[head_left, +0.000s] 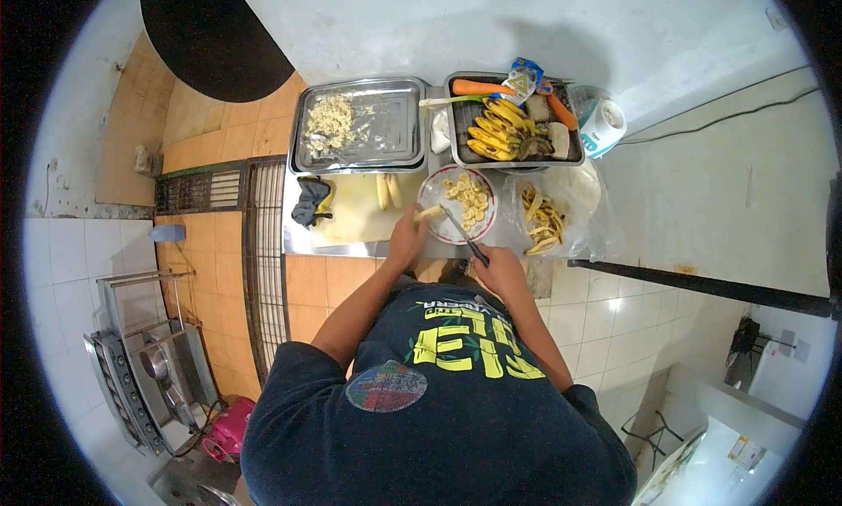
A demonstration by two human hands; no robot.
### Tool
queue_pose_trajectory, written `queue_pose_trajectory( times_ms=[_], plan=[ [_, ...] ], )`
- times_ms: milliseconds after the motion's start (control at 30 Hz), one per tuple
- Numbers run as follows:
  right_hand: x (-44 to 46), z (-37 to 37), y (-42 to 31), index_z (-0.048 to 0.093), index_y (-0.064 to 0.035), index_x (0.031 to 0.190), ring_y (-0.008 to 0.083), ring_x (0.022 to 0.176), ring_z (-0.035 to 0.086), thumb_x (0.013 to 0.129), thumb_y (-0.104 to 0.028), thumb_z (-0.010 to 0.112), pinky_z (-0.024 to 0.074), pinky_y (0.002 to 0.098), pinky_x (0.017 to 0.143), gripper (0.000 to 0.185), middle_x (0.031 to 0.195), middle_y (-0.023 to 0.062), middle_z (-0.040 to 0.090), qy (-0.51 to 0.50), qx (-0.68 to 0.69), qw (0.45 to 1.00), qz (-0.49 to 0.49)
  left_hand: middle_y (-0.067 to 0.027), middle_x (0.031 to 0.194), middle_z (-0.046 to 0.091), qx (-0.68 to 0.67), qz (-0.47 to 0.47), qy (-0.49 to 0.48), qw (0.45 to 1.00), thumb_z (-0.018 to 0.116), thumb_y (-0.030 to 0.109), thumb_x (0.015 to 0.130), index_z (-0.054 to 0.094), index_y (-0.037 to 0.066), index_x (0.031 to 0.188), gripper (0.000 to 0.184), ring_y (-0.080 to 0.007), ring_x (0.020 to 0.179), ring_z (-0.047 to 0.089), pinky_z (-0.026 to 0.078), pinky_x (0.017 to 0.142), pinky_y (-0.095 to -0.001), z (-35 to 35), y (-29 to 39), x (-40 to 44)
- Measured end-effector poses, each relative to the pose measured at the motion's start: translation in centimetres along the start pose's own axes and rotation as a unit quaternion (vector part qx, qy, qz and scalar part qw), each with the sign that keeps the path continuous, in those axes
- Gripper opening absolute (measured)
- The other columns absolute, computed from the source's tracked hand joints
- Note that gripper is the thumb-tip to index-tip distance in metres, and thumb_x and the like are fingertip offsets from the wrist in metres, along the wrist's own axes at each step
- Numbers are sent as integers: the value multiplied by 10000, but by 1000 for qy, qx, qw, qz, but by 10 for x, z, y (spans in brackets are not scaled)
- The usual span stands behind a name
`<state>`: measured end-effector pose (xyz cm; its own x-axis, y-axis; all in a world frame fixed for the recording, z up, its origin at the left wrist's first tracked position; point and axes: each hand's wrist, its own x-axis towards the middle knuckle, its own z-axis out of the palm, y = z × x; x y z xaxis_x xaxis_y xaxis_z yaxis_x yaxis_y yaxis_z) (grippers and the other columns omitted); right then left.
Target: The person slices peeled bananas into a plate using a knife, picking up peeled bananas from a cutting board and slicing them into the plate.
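My left hand (409,235) is closed round a peeled banana (429,213), whose end reaches over the left rim of a white plate with a red edge (435,226). A black-handled knife (465,231) is gripped in my right hand (500,268), its blade pointing up and left to the banana's tip. Cut banana slices (474,201) lie on the plate's right half. Two peeled bananas (388,191) rest on the light cutting board (346,210), left of the plate. Banana peels (543,218) lie in a plastic bag right of the plate.
A metal tray (386,131) with mashed food (331,123) stands at the back left. Another tray (517,163) holds yellow bananas (497,131), carrots (482,88) and a packet. A paper roll (605,125) is right of it. Dark gloves (311,202) lie at the board's left end.
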<state>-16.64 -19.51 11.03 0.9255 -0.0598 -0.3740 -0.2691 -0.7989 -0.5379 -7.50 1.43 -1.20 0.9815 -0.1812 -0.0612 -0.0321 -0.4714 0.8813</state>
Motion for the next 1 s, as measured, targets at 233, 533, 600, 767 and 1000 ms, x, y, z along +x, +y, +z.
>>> queue_pose_trajectory(
  times_ms=[233, 533, 600, 767, 1000],
  plan=[
    [3, 7, 2, 691, 9, 1131, 475, 871, 667, 890, -254, 651, 533, 522, 819, 359, 890, 314, 677, -14, 56, 998, -1, -237, 780, 669, 14, 5, -2, 1000, 585, 256, 1008, 490, 98, 1175, 248, -427, 726, 672, 505, 639, -485, 1, 0, 0],
    [1, 14, -2, 664, 43, 1036, 491, 820, 638, 922, -245, 639, 503, 504, 736, 311, 801, 314, 644, -7, 74, 997, -14, -250, 803, 664, 23, 5, -5, 1000, 569, 236, 1014, 468, 94, 1188, 246, -443, 739, 667, 496, 639, -502, 3, -2, 0],
    [1, 16, -2, 658, 44, 1025, 492, 828, 637, 922, -244, 637, 503, 507, 736, 306, 807, 313, 647, -11, 63, 998, -12, -252, 811, 661, 20, 8, -7, 1000, 564, 227, 1015, 461, 90, 1191, 246, -446, 744, 665, 494, 641, -503, 3, -3, -1],
    [6, 28, 8, 652, 43, 994, 495, 840, 638, 918, -241, 637, 507, 522, 746, 295, 815, 307, 654, -19, 51, 999, -7, -261, 840, 659, 16, 16, -9, 1000, 558, 221, 1017, 453, 79, 1194, 249, -456, 761, 659, 492, 648, -508, 2, -2, -1],
    [9, 30, 9, 674, 4, 1067, 471, 856, 664, 919, -260, 633, 538, 542, 787, 306, 886, 278, 682, -20, -18, 1000, 6, -272, 876, 664, 27, -4, -19, 999, 556, 240, 1017, 455, 78, 1198, 263, -474, 810, 654, 492, 687, -526, 1, -2, 0]
  ],
)
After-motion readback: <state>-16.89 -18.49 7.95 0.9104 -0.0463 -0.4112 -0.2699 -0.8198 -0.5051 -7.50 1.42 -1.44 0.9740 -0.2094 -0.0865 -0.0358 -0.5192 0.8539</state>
